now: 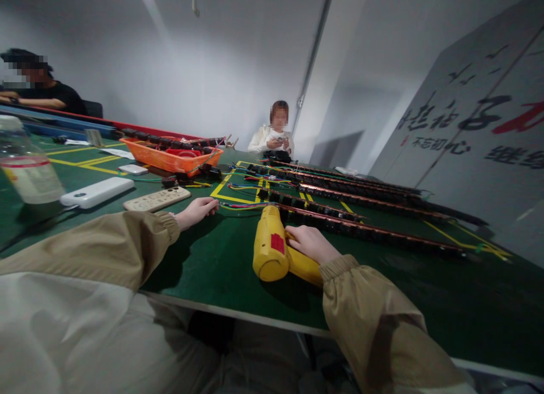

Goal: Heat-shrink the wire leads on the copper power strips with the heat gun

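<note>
My right hand (312, 244) is wrapped round the handle of a yellow heat gun (271, 246) with a red label. The gun's far end lies close to coloured wires (242, 205), which lead into the near end of a long black-and-copper strip (361, 227). The outer ends of those wires are pinched in the fingertips of my left hand (198, 212), left of the gun. Just behind my left wrist lies a beige remote control (157, 199). More long strips (374, 198) lie side by side farther back.
An orange basket (170, 159) holds black parts. At the left stand a bottle (29, 161) and a white power bank (97, 193). Yellow tape marks the green table (221, 286). One person (278, 136) sits across the table, another (42, 93) at the far left.
</note>
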`<move>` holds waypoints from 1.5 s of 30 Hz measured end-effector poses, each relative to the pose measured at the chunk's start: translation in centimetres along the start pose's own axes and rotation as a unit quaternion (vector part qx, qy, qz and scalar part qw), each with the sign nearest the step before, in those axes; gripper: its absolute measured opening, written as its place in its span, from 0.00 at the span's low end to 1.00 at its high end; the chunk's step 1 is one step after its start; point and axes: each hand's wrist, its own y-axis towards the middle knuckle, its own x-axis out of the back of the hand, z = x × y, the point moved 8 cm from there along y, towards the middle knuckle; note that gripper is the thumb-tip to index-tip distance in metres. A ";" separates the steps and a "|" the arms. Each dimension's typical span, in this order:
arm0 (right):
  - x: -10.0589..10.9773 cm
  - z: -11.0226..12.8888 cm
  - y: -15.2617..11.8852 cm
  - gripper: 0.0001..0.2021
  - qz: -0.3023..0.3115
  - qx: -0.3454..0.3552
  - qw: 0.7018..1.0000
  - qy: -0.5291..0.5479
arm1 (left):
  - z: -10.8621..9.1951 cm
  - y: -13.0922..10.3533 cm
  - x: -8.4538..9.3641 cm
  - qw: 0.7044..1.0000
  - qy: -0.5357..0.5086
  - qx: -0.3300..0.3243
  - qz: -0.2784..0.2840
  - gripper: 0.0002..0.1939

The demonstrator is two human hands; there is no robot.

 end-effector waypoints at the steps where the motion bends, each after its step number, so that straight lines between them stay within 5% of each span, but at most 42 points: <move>1: 0.2 0.1 -0.1 0.08 -0.001 -0.006 1.000 -0.027 | 0.0 0.0 0.0 1.000 0.002 -0.001 0.000 0.26; 19: 0.5 0.4 -0.1 0.09 0.008 -0.021 0.992 -0.128 | -0.3 -0.1 0.1 1.000 0.018 0.020 -0.011 0.21; 33: 0.2 0.9 0.0 0.08 0.027 -0.013 0.999 -0.041 | -0.1 -0.1 0.1 1.000 -0.005 0.021 -0.010 0.23; 45: -0.1 5.4 2.3 0.07 0.019 0.041 0.999 -0.001 | -0.3 -0.3 0.2 0.999 -0.003 0.031 -0.021 0.19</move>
